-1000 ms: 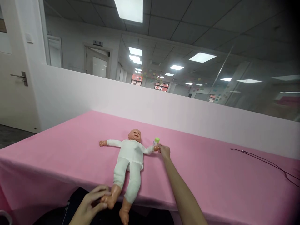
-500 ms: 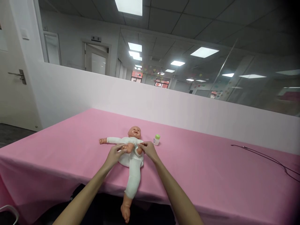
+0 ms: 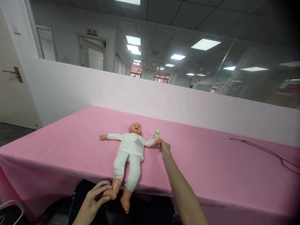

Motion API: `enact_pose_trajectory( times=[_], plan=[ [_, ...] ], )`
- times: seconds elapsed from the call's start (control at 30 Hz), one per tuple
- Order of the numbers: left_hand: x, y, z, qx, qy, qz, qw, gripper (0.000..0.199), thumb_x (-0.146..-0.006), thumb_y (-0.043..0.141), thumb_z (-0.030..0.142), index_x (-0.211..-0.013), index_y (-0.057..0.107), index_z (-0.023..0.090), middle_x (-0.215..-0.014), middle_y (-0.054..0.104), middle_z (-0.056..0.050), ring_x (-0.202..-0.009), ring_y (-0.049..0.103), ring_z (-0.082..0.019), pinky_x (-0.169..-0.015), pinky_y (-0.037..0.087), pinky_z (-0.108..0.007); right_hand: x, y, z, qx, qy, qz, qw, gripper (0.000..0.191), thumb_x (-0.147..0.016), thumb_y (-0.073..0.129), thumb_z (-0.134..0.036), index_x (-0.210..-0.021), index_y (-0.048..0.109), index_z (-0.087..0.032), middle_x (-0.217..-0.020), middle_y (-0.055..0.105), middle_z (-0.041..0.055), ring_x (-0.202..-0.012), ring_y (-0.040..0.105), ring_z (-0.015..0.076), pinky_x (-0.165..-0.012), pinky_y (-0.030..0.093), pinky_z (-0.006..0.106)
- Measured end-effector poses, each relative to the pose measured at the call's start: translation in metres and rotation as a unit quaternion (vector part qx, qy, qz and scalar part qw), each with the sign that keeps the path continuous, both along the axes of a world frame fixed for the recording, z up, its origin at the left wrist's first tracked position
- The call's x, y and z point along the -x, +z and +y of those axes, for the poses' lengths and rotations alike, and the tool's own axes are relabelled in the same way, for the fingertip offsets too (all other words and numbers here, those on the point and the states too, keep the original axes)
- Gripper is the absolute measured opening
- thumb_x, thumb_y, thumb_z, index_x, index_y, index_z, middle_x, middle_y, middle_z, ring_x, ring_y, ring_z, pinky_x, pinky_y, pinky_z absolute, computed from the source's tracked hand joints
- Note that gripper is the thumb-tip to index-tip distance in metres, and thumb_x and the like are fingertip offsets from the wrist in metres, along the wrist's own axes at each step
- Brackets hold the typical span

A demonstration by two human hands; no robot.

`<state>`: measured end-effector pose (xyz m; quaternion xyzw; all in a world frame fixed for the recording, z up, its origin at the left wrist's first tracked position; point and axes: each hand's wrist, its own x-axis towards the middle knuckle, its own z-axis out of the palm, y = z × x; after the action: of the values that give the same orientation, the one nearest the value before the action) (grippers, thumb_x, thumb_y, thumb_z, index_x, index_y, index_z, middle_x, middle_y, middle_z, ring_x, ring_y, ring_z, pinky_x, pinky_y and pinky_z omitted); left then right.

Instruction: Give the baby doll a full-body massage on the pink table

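Note:
A baby doll [image 3: 132,145] in a white cloth body lies on its back on the pink-covered table [image 3: 199,162], arms stretched out sideways. Its lower legs and feet hang past the table's front edge. My left hand [image 3: 97,193] grips the doll's foot on the left side between thumb and fingers. At the right, my right hand [image 3: 165,146] pinches the doll's hand. Just behind that doll hand stands a small clear bottle [image 3: 156,135] with a green cap.
A thin black cable [image 3: 260,150] lies on the table's right part. Behind the table runs a white low wall [image 3: 164,103] with glass above. A door [image 3: 14,72] stands at the far left.
The doll's leg and arm, earlier folded over its chest, are now extended. My left hand moved down toward me with the foot; my right hand moved right with the doll's hand.

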<state>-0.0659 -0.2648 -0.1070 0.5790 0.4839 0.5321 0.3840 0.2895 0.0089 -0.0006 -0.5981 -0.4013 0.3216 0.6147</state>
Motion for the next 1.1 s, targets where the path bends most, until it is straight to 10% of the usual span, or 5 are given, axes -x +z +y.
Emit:
enact_pose_trajectory(
  times=[0.3, 0.47, 0.67, 0.9, 1.1],
  plan=[
    [-0.019, 0.079, 0.095, -0.091, 0.043, -0.038, 0.994, 0.037, -0.084, 0.078, 0.050, -0.106, 0.083, 0.021, -0.122, 0.076, -0.012, -0.119, 0.069, -0.033, -0.102, 0.055, -0.041, 0.084, 0.032, -0.024, -0.094, 0.288, -0.207, 0.930, 0.038, -0.077, 0.070, -0.052, -0.060, 0.063, -0.018, -0.055, 0.057, -0.0003, -0.054, 0.045, 0.0127, -0.051, 0.034, 0.026],
    [-0.045, 0.101, 0.155, -0.074, -0.022, -0.098, 0.992, 0.040, -0.085, 0.076, 0.050, -0.105, 0.081, 0.016, -0.117, 0.078, -0.015, -0.114, 0.071, -0.034, -0.104, 0.052, -0.046, 0.105, 0.021, -0.035, -0.089, 0.305, -0.278, 0.906, 0.040, -0.080, 0.066, -0.046, -0.052, 0.054, -0.020, -0.050, 0.050, -0.0035, -0.054, 0.040, 0.0117, -0.051, 0.028, 0.026],
    [-0.019, 0.066, 0.092, -0.077, 0.033, -0.034, 0.996, 0.043, -0.081, 0.078, 0.054, -0.106, 0.083, 0.019, -0.121, 0.077, -0.014, -0.120, 0.069, -0.035, -0.105, 0.055, -0.045, 0.055, 0.035, -0.003, -0.051, 0.167, -0.141, 0.974, 0.039, -0.073, 0.073, -0.052, -0.055, 0.058, -0.020, -0.052, 0.057, 0.0007, -0.054, 0.050, 0.0148, -0.052, 0.040, 0.028],
    [0.004, -0.004, -0.009, 0.016, 0.034, -0.002, 0.999, 0.047, -0.078, 0.081, 0.061, -0.102, 0.087, 0.021, -0.116, 0.079, -0.014, -0.110, 0.075, -0.037, -0.096, 0.062, -0.041, 0.004, 0.000, -0.008, 0.012, 0.008, -0.043, 0.999, 0.041, -0.073, 0.074, -0.053, -0.053, 0.054, -0.023, -0.044, 0.051, 0.0011, -0.046, 0.046, 0.0156, -0.047, 0.039, 0.031],
    [-0.010, 0.054, 0.051, -0.044, 0.037, -0.019, 0.998, 0.040, -0.080, 0.080, 0.056, -0.100, 0.085, 0.021, -0.117, 0.078, -0.013, -0.115, 0.072, -0.034, -0.103, 0.057, -0.044, 0.044, 0.035, -0.016, -0.091, 0.162, -0.072, 0.980, 0.042, -0.071, 0.077, -0.058, -0.063, 0.068, -0.017, -0.057, 0.060, 0.0017, -0.054, 0.049, 0.0139, -0.052, 0.041, 0.028]
  ],
)
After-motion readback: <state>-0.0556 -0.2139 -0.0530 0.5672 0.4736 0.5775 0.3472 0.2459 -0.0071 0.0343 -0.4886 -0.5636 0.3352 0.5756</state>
